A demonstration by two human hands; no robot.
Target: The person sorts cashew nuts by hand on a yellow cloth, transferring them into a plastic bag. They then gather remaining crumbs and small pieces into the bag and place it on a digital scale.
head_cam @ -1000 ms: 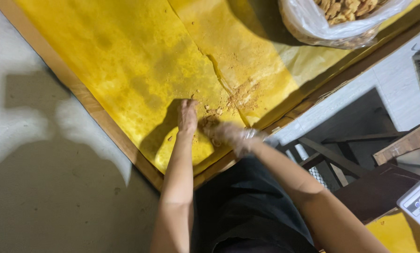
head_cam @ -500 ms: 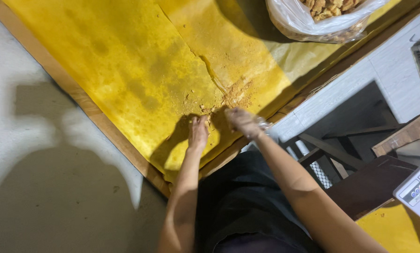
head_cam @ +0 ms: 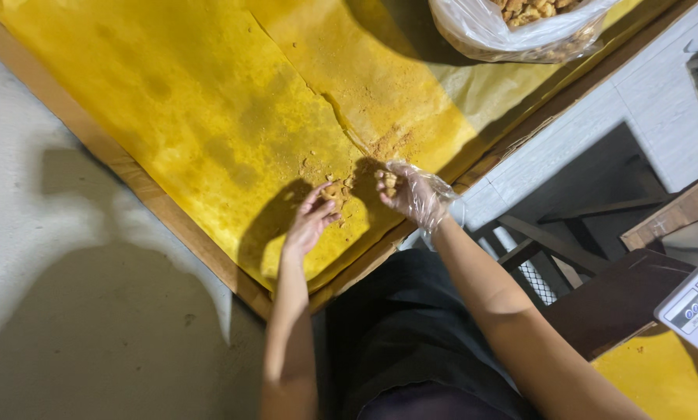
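We're pinching brown crumbs (head_cam: 332, 190) off the yellow paper (head_cam: 209, 117) w/ bare left hand (head_cam: 308, 225); gloved right hand (head_cam: 411, 194) is cupping, half-closed, probably catching bits (head_cam: 388, 182) near desk edge (head_cam: 178, 225)

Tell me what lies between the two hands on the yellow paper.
In the head view, a scatter of brown crumbs on the yellow paper lies between the bare left hand and the gloved right hand.
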